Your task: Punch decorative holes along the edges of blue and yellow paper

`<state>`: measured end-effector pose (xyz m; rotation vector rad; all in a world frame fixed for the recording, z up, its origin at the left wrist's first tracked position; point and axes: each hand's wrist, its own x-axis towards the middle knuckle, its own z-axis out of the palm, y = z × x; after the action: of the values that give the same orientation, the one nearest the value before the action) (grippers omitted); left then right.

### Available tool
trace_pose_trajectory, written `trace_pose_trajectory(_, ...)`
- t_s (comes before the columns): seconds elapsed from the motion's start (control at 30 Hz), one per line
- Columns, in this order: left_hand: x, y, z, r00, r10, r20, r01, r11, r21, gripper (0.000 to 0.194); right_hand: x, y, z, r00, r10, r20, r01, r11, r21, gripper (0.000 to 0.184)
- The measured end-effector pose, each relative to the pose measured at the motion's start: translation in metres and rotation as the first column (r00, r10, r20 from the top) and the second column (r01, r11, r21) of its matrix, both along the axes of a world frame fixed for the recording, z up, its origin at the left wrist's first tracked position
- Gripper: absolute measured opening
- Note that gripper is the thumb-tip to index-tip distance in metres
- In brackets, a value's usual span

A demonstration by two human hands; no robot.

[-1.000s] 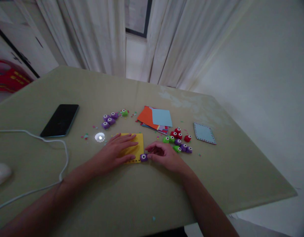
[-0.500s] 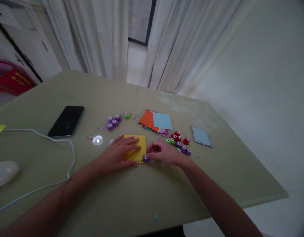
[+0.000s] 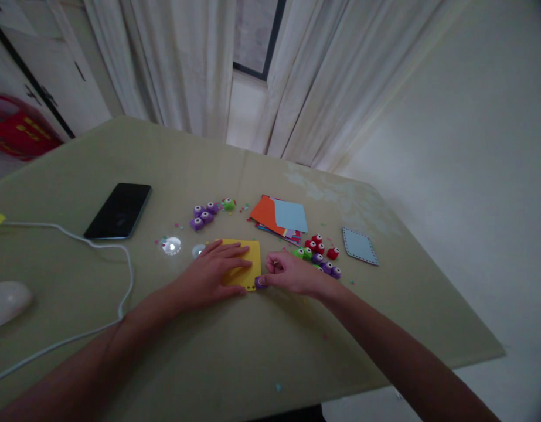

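Observation:
A yellow sheet of paper [image 3: 255, 253] lies on the table, with a row of small holes along its near edge. My left hand [image 3: 217, 269] rests flat on it, fingers spread, covering much of its left part. At the sheet's near right corner sits a small purple hole punch [image 3: 260, 282] with an eye on top. My right hand [image 3: 290, 272] is closed, its thumb pressing on this punch from the right. Just behind my right hand stand several red punches [image 3: 316, 241], green punches [image 3: 303, 252] and purple punches [image 3: 327, 268], partly hidden by it.
More purple punches [image 3: 203, 217] and a green punch [image 3: 228, 204] stand farther back. Coloured paper sheets [image 3: 291, 215] are stacked behind; a blue sheet with punched edges [image 3: 360, 246] lies right. A phone [image 3: 119, 211], white cable [image 3: 127, 275] and mouse [image 3: 9, 303] occupy the left.
My right thumb now presses lower on the purple punch, and the fingers have curled tighter. The left hand stays on the yellow paper. The view has shifted slightly.

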<state>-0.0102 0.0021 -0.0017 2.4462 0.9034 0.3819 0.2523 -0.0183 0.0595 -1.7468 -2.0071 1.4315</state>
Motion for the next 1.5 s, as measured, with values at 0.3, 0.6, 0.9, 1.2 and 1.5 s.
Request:
trace_pose_trajectory(0.3, -0.001, 0.001, -0.006, 1.0, 0.007, 0.021, -0.007, 1.0, 0.01, 0.054, -0.013, 0.005, 0.013, 0.988, 0.075, 0.136, -0.065, 0.995, -0.075, 0.038)
trace_pose_trajectory(0.6, 0.0, 0.0, -0.004, 1.0, 0.008, 0.023, -0.008, 1.0, 0.013, 0.053, -0.003, -0.017, 0.003, 0.993, -0.001, -0.119, 0.01, 0.997, 0.074, 0.012)
trace_pose_trajectory(0.9, 0.0, 0.0, 0.001, 1.0, 0.01, -0.009, -0.01, 1.0, 0.002, 0.054, 0.021, -0.039, 0.002, 0.984, -0.176, -0.01, 0.165, 0.903, 0.397, 0.018)
trace_pose_trajectory(1.2, 0.001, -0.001, 0.004, 0.999, 0.007, -0.04, -0.007, 1.0, -0.007, 0.053, 0.012, -0.049, -0.002, 0.975, -0.077, 0.207, -0.048, 0.841, 0.539, 0.014)
trace_pose_trajectory(1.5, 0.003, -0.005, 0.007, 1.0, -0.009, -0.021, 0.008, 1.0, -0.011, 0.05, -0.009, -0.019, 0.005, 0.968, -0.185, 0.171, 0.038, 0.777, 0.629, 0.021)
